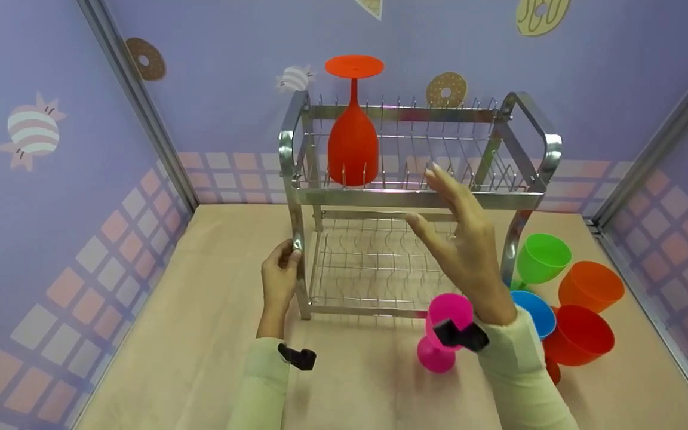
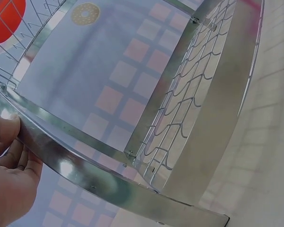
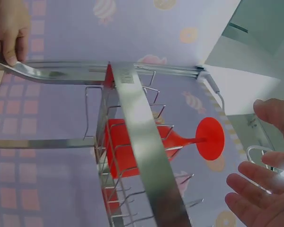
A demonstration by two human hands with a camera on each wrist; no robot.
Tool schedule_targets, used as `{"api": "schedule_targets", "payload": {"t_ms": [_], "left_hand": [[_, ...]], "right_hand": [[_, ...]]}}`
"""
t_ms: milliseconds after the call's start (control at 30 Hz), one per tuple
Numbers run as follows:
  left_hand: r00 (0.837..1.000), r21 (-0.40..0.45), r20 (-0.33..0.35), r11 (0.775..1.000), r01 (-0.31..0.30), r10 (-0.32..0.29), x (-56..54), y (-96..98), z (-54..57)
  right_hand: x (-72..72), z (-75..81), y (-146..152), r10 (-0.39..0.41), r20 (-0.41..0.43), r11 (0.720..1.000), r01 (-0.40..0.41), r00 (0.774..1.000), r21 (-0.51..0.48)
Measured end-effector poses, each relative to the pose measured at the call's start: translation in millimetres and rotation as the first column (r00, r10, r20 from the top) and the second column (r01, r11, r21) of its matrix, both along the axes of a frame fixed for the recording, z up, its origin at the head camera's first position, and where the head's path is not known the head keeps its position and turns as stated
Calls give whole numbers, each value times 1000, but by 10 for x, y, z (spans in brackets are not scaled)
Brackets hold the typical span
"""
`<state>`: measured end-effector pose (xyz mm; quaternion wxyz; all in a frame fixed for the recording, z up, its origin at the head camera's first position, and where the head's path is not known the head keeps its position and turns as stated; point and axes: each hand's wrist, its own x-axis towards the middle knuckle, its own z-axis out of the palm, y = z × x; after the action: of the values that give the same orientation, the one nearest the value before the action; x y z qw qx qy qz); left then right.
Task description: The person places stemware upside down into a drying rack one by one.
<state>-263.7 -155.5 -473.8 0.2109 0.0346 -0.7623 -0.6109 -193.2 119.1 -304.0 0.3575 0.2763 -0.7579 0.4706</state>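
Note:
A red plastic goblet (image 1: 353, 143) stands upside down on the upper tier of the two-tier metal dish rack (image 1: 421, 200), its foot pointing up. My left hand (image 1: 279, 272) grips the rack's left front post, thumb and fingers around the metal; the left wrist view shows this post (image 2: 80, 163) up close. Nothing is in my right hand (image 1: 469, 245), which hovers in front of the rack's right half with fingers spread apart. In the right wrist view its fingers (image 3: 255, 177) are apart from the inverted red goblet (image 3: 128, 151). Below my right wrist a pink goblet (image 1: 436, 355) stands upright.
To the right of the rack stand a green goblet (image 1: 544, 260), an orange goblet (image 1: 592, 286), a blue goblet (image 1: 535, 313) and another red goblet (image 1: 583, 337), close together. The lower wire tier (image 1: 380, 263) holds no goblet. Patterned walls (image 1: 218, 77) enclose the table (image 1: 200, 334).

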Motion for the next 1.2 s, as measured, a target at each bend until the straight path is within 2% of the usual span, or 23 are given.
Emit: {"api": "schedule_targets", "payload": {"t_ms": [200,267,400,500,633,800,967,1200], "left_hand": [[1000,1,-3,1000,3,-3,5,19,-16],[1000,2,-17,1000,19,-19,6,24,-17],[999,6,-40,999,33,-33,14,32,-17],[999,8,-33,1000,19,-19,11,34,-22],[1000,11,-22,1000,11,-11,8,27,-33],[999,21,-45,1000,9,-8,13,14,-30],[999,23,-40,1000,0,1,6,15,-35],[999,32,-33,999,14,-13,9,16,-49]], "right_hand": [[213,-361,125,23,91,998,-17,996,-65],[273,-498,154,-3,92,996,11,996,-83],[373,-807,198,-116,36,986,119,993,-115],[437,-1020,244,-210,17,971,210,978,-111],[515,-1260,328,-289,47,954,292,956,-71],[589,-1586,418,-371,71,927,374,926,-38],[650,-1847,451,-403,119,910,411,908,-55],[693,-2077,429,-411,269,892,445,871,-77]]}}
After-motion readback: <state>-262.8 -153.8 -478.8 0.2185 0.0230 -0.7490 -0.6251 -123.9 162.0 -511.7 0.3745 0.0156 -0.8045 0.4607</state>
